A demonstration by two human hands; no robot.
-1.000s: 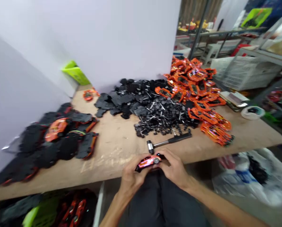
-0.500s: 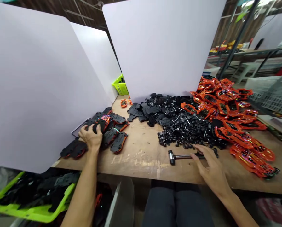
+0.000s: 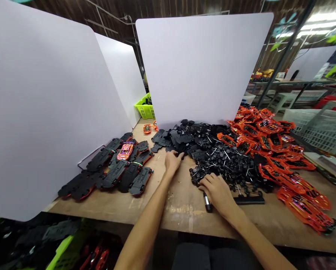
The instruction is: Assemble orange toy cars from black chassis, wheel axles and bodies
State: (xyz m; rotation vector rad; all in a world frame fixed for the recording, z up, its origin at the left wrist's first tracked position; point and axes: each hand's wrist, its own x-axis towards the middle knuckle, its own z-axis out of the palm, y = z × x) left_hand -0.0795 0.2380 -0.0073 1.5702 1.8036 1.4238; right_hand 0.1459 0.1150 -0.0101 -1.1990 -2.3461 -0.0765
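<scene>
My left hand (image 3: 172, 162) is at the front edge of a pile of black toy car chassis (image 3: 184, 138), its fingers closed round a dark chassis piece that is mostly hidden. At the near edge of a heap of small black wheels on metal axles (image 3: 224, 161), my right hand (image 3: 217, 193) has its fingers curled down. What they hold, if anything, is hidden. Under that hand lies a small hammer, its head (image 3: 207, 203) to the left and its black handle (image 3: 250, 199) to the right.
Orange toy car bodies (image 3: 269, 131) are piled at the right. Assembled cars (image 3: 115, 174) lie mostly underside up at the left, with one orange car (image 3: 125, 150) upright among them. White partitions (image 3: 207, 71) stand behind and left. A yellow-green basket (image 3: 145, 111) sits at the back.
My left hand has let go of a car among the assembled ones and moved right to the chassis pile. My right hand has moved left to the wheels; the hammer has shifted. The view has tilted up.
</scene>
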